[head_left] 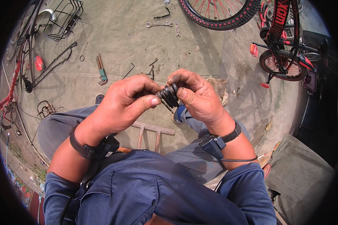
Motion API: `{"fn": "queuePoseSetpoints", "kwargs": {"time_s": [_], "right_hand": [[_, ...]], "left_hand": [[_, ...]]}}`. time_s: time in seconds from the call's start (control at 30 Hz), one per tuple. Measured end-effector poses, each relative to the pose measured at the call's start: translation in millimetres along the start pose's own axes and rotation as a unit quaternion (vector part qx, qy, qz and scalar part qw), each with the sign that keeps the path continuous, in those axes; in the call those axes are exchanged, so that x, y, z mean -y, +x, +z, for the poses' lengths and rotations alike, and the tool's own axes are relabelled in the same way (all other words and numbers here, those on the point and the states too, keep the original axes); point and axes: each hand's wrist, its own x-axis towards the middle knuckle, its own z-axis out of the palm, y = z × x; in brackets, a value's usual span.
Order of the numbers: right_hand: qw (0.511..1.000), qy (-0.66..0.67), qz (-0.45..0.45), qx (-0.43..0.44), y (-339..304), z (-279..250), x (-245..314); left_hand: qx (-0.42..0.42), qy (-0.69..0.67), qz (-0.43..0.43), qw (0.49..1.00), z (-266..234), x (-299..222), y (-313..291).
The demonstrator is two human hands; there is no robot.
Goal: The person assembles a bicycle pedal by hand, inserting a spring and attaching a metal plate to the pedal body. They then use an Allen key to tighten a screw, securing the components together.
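Observation:
Between my two hands, above my knees, is a dark coil spring [169, 96] with greasy-looking black loops. My left hand [124, 98] pinches its left end between thumb and fingers. At the right end, my right hand [199, 94] grips the coils, with the thumb pressed on the near side. Whether a bolt or rod runs through the spring is hidden by my fingers. On the ground just beyond my hands lie a loose hex key [129, 70] and several small washers [159, 69] beside small dark bolts.
Farther out are a hex key set [101, 70] in a green holder, an open-end wrench [159, 24] and a smaller wrench [177, 29]. A bicycle chain [55, 63] and wire basket [65, 20] lie left. A bicycle tyre [218, 25] stands ahead; a rag [217, 87] lies near my foot.

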Motion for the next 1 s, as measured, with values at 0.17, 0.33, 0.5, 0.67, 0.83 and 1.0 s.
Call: {"fn": "queuePoseSetpoints", "kwargs": {"time_s": [0.17, 0.33, 0.5, 0.67, 0.83, 1.0], "right_hand": [[0.997, -0.069, -0.026, -0.015, 4, -1, -2], [0.992, -0.121, -0.04, -0.017, 5, -2, 3], [0.98, -0.186, -0.053, -0.046, 5, 2, 2], [0.97, -0.228, -0.064, -0.052, 3, 8, -3], [0.952, -0.296, -0.079, -0.016, 2, 9, -6], [0.948, -0.302, -0.066, -0.078, 0, 20, -18]], "left_hand": [[-0.01, 0.039, 0.027, 0.999, 0, 1, 0], [-0.026, 0.059, 0.033, 0.997, 0, 2, 0], [-0.07, 0.072, 0.052, 0.994, 5, 5, 2], [-0.087, 0.051, 0.008, 0.995, 8, 5, 1], [-0.09, -0.014, -0.033, 0.995, 10, 7, 2], [-0.082, -0.078, -0.058, 0.992, 12, 7, 1]]}}
